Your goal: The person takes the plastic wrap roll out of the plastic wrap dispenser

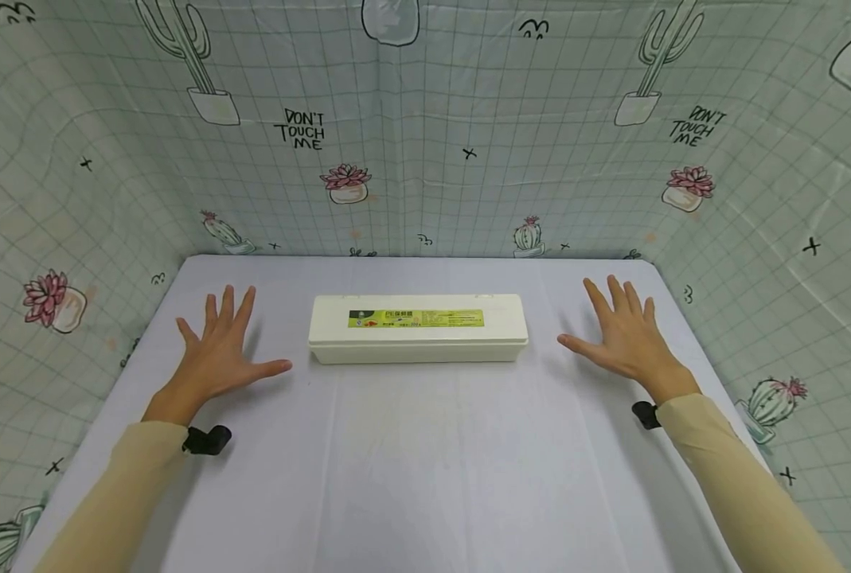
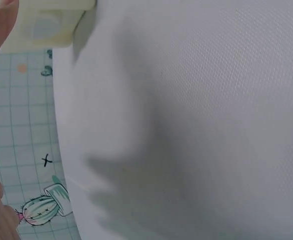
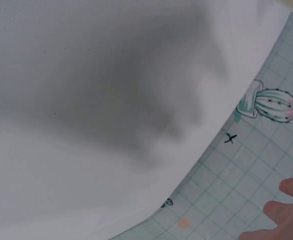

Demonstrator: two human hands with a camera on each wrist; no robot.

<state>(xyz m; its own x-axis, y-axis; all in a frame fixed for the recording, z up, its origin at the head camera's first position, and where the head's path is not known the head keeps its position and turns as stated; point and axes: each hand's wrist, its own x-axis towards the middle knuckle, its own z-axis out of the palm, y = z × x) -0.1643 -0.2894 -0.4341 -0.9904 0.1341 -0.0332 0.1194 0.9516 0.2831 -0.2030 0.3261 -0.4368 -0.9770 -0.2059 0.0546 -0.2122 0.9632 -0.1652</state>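
A long white cling-film box (image 1: 418,352) with a yellow-green label (image 1: 415,318) lies across the table, toward its far side. To the left of it, my left hand (image 1: 219,354) is spread over the table, its thumb pointing at the box's left end and nothing in it. My right hand (image 1: 627,338) is spread likewise on the other side, fingers apart, empty, with its thumb toward the box. In the left wrist view, one end of the box (image 2: 41,25) shows near the thumb. Fingertips (image 3: 281,210) appear at the lower right of the right wrist view.
The table (image 1: 396,469) has a white cover. Behind it and along both sides hangs a grid-patterned curtain (image 1: 425,119) printed with cacti and lettering. Black wrist cameras (image 1: 208,440) sit at both cuffs, and hand shadows fall on the tabletop.
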